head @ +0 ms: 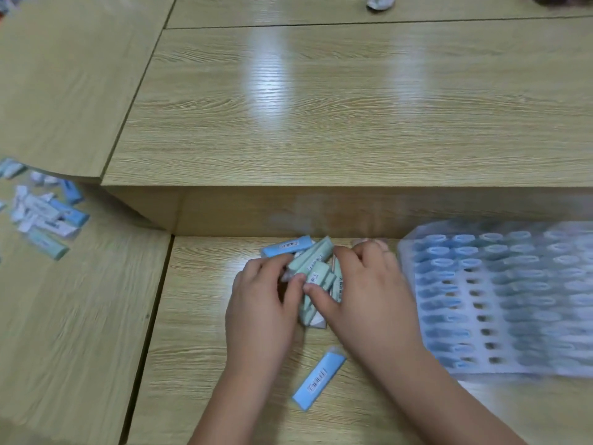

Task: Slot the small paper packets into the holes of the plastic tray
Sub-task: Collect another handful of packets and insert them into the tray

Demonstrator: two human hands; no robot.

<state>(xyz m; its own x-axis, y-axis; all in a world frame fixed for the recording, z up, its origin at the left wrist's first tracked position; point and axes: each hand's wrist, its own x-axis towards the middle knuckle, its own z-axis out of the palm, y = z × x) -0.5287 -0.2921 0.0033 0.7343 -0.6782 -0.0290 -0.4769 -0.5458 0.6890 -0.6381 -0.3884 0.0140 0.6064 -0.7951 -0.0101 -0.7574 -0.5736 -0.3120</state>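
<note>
The pale wooden table (205,364) steps up to a raised ledge (321,123) just behind the work. At the right lies the plastic tray (481,369), blurred, seemingly mostly filled. The left hand (263,303) and right hand (372,290) both curl round a bundle of green packets (316,271) beside it. A scattered heap (45,216) sits far left, and a loose blue packet (319,382) lies between the wrists.

Both bare forearms reach in from below, left hand (261,303) and right hand (369,293) close together (thumbs nearly touching), fingers curled round paper packets (316,268).
</note>
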